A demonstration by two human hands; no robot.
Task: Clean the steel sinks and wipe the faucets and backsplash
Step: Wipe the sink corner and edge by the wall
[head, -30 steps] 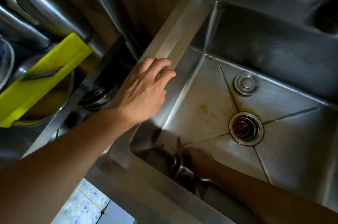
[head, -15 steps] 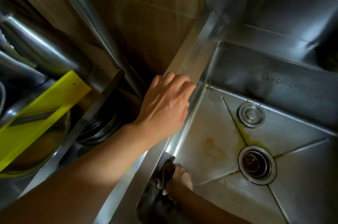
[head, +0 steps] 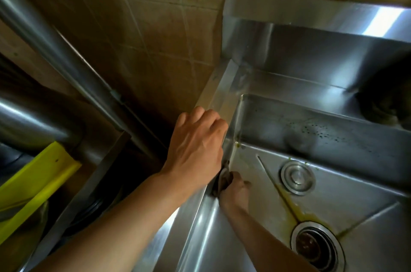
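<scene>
Fingers of the left hand [head: 195, 145] curl over the left rim of the steel sink [head: 213, 216], gripping its edge as a brace, while the fingers of the right hand [head: 235, 189] close round a dark cloth [head: 222, 180] and press it against the inner left wall, low down near the basin floor.

Judging by the largest surfaces first, the basin is the step in hand: the person is scrubbing the sink's left wall where it meets the floor. Yellowish streaks run along the floor creases toward the drain [head: 317, 247], and dark specks dot the back wall [head: 322, 131], so the basin looks far from finished. The backsplash [head: 311, 27] appears untouched, and no faucet is clearly in view.

The next move probably calls for firm pressure along the seam toward the stained back corner, then across the floor to the creases round the drain and the smaller round cap [head: 298, 177].

Both forearms reach in from the lower edge, the left one raised to the rim, the right one angled down into the basin with the wrist bent toward the wall.
</scene>
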